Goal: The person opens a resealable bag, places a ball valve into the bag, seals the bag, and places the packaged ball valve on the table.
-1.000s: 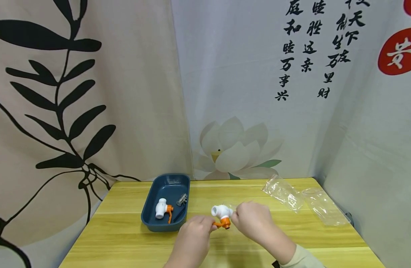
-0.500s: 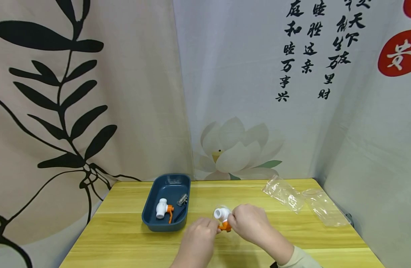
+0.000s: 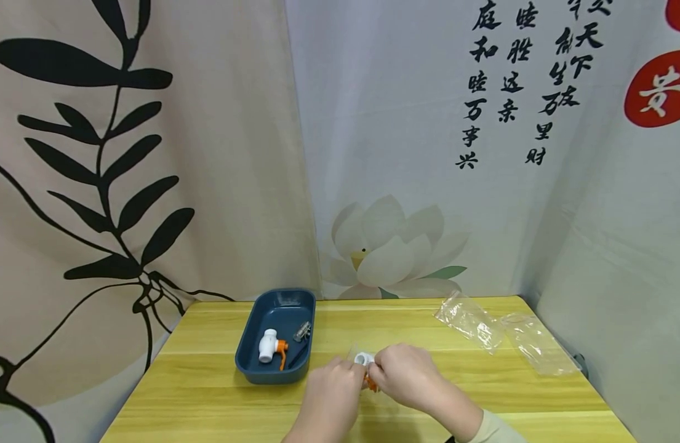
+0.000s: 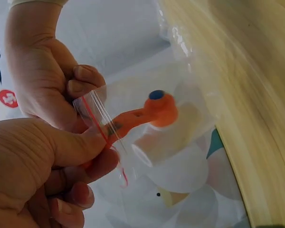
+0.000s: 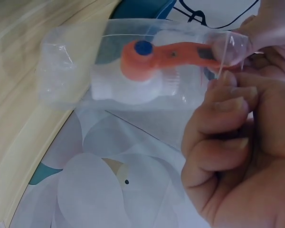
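A white plastic valve [image 3: 364,357] with an orange lever sits inside a clear zip bag [image 4: 194,85], held just above the wooden table [image 3: 207,400]. My left hand [image 3: 331,394] pinches the bag's red-lined mouth, and the orange lever [image 4: 133,118] under it, between thumb and fingers. My right hand [image 3: 403,375] pinches the same mouth edge from the other side. In the right wrist view the valve [image 5: 142,71] lies sideways in the bag [image 5: 66,61], with the right fingertips [image 5: 228,95] at the zip edge. The hands hide most of the valve in the head view.
A dark blue tray [image 3: 251,360] stands left of the hands, holding another white valve with an orange lever [image 3: 270,347] and a small metal part [image 3: 301,332]. Loose clear bags [image 3: 484,323] lie at the table's back right. Printed curtains close off the back and right.
Both hands have drawn closer together and a little toward me. The bagged valve has sunk lower between them and is now mostly covered.
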### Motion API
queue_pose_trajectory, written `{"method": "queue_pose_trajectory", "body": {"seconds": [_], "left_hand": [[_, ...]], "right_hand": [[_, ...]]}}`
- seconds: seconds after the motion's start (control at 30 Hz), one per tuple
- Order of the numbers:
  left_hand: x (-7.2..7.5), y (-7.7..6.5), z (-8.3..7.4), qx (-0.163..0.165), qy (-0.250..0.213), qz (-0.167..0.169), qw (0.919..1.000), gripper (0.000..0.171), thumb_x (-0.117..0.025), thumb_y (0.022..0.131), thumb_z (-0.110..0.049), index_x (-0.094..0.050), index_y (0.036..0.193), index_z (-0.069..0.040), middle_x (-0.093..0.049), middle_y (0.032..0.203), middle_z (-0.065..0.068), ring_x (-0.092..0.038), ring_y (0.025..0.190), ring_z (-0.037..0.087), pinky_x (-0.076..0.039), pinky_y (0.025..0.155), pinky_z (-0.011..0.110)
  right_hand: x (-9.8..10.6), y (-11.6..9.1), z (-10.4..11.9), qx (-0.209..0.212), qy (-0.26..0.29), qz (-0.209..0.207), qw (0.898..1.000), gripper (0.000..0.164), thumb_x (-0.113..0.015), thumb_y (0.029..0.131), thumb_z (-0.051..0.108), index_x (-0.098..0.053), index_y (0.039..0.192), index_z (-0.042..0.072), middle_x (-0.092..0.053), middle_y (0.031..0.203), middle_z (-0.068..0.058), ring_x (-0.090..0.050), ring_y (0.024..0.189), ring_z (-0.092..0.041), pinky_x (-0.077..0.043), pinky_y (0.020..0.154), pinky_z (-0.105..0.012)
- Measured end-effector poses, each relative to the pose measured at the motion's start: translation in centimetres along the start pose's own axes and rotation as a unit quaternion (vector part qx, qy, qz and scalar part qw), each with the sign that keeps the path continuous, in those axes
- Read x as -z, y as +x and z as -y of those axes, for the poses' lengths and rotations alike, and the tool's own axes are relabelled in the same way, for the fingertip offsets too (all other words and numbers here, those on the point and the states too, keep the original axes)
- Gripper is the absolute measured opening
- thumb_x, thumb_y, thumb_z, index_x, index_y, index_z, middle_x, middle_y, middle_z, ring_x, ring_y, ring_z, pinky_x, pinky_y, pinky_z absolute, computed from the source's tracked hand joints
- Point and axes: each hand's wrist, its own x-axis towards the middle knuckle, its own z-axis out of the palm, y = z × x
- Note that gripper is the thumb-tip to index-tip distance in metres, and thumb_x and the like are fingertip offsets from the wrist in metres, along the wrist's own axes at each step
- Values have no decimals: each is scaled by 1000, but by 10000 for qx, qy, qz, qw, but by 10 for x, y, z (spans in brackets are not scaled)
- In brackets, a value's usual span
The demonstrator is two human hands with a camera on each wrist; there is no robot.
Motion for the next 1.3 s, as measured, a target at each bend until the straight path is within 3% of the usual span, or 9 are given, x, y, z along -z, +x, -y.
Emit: {"method": "queue_pose_trajectory", "body": {"seconds": [0.23,0.47,0.6,0.87,0.97,1.07,1.13,1.2,1.3], "left_hand": [[-4,6,2,245,-98,99,9996,19,-88,86,-26,-73,76,-24,-64,64,-11,-54,58,8,-38,46,29],[-12,12,0,650,-106,648,9957,30,-85,89,-27,-65,67,-24,-52,58,-11,-45,53,9,-38,45,31],[-15,14,-4,777,-16,815,9936,31,-87,86,-30,-64,66,-26,-55,59,-10,-49,54,10,-43,46,35],[-15,13,-7,771,-21,765,9941,38,-87,88,-32,-61,61,-24,-51,57,-11,-47,55,10,-43,46,33],[-12,9,-1,429,174,553,9974,39,-82,93,-40,-62,64,-23,-53,57,-11,-44,58,10,-39,47,29],[-10,5,11,-488,671,43,9965,39,-76,95,-52,-69,70,-22,-61,64,-12,-41,65,10,-37,53,24],[-9,5,21,-1256,893,-316,9875,36,-73,98,-50,-71,74,-23,-64,70,-13,-40,70,10,-37,61,23],[-9,7,32,-1993,1020,-624,9726,29,-74,98,-46,-74,79,-24,-70,82,-14,-43,77,11,-40,72,24],[-8,10,44,-2689,1169,-728,9533,22,-80,90,-46,-77,87,-25,-73,102,-13,-53,92,12,-45,85,28]], "right_hand": [[-1,2,-3,181,131,100,9997,51,-62,101,21,-41,54,26,-30,50,16,-27,46,-3,-23,45,-24],[-1,2,-2,330,84,-42,9994,51,-62,97,19,-37,54,27,-27,51,17,-26,48,-1,-23,45,-24],[-2,3,-1,391,-31,-85,9992,51,-63,96,18,-35,54,26,-25,51,18,-24,48,-1,-21,45,-24],[-2,3,-3,493,-197,-179,9984,51,-64,95,17,-34,55,26,-24,52,17,-22,49,-1,-20,45,-22],[1,3,-5,591,-209,-185,9979,52,-64,95,15,-31,56,26,-21,52,18,-17,49,0,-15,45,-18],[5,3,-9,800,-475,-216,9954,54,-65,92,13,-27,57,26,-16,52,18,-11,49,2,-9,46,-15],[9,4,-12,934,-742,-179,9927,54,-66,91,13,-26,57,26,-15,52,18,-10,49,2,-7,47,-14],[12,5,-15,1056,-1046,-119,9888,55,-68,91,13,-26,57,26,-14,53,17,-9,50,1,-7,47,-15],[15,8,-20,1189,-1452,-46,9822,55,-70,93,16,-30,57,25,-16,54,15,-12,50,-1,-10,46,-16]]}}
